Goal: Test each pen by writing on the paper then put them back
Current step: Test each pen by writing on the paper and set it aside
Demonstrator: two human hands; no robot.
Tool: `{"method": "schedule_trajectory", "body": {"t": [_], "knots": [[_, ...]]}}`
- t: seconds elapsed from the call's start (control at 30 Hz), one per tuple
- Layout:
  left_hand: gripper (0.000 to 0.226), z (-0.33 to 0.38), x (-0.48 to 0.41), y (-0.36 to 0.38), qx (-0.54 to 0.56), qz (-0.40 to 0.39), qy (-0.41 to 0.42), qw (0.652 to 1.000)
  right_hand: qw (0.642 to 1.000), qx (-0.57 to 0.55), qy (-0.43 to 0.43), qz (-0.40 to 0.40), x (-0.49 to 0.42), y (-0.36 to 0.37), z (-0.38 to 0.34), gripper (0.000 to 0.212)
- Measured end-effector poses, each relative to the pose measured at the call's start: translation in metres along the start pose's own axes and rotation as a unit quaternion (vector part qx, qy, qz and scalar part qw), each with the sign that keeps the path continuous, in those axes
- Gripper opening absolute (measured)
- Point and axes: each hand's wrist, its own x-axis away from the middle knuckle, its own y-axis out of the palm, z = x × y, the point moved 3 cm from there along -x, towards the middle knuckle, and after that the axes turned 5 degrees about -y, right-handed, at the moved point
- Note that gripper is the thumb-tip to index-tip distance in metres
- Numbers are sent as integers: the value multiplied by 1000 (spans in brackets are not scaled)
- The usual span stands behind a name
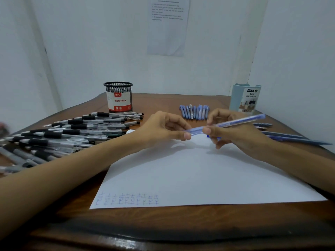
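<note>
Both hands hold one blue pen (226, 125) above the far edge of the paper (199, 174).

The left hand (163, 127) pinches the pen's near end, the right hand (233, 131) grips its middle. On the brown surface (163, 220), a black mesh cup (118, 96) labelled "Ball Pens" and a pale blue desk organizer (244, 98) stand at the back; their contents cannot be seen. Black-grip pens (72, 129) lie piled left, blue pens (194, 111) in a row behind the hands. Blue test marks (126, 199) line the paper's near corner.

my wooden desk (163, 221) carries the paper (199, 178), black pens (72, 131) left, blue pens (194, 111), mesh cup (118, 96), organizer (244, 99).
</note>
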Motion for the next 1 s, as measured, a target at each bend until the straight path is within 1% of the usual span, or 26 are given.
{"method": "schedule_trajectory", "body": {"t": [0.07,0.13,0.17,0.3,0.47,0.53,0.63,0.73,0.77,0.83,0.87,0.9,0.97,1.0], "knots": [[11,0,0,-3,2,8,3,1000,1000,-21,1,-17,0,-1,-3,24],[12,2,0,-5,-9,10,18,1000,998,-56,19,-7,-1,-3,-5,39],[13,4,0,-5,-19,12,28,999,998,-66,25,2,-1,-4,-5,42],[13,3,4,-7,-69,20,50,996,998,-60,11,-4,2,3,0,32],[14,1,9,-10,-86,1,61,994,997,-70,-7,-35,5,10,-1,32],[13,2,10,-9,-91,-17,66,994,998,-52,-14,-43,7,10,-2,31],[8,0,11,-9,-87,-46,70,993,997,4,-34,-67,10,11,-4,31],[29,1,8,-12,-98,-60,65,991,992,60,-65,-85,9,12,-8,29],[32,3,7,-13,-108,-70,59,990,991,75,-78,-84,9,13,-11,29],[31,7,3,-13,-171,-97,46,979,987,100,-114,-60,5,11,-16,28],[31,6,2,-13,-226,-109,41,967,983,116,-136,-33,2,7,-20,27],[36,4,1,-14,-286,-122,32,950,978,139,-158,6,-2,0,-21,26],[51,-5,3,-16,-375,-147,-5,915,951,215,-202,97,-12,-22,-22,26],[55,-9,5,-17,-388,-160,-22,907,928,273,-216,130,-19,-34,-21,27]]}}
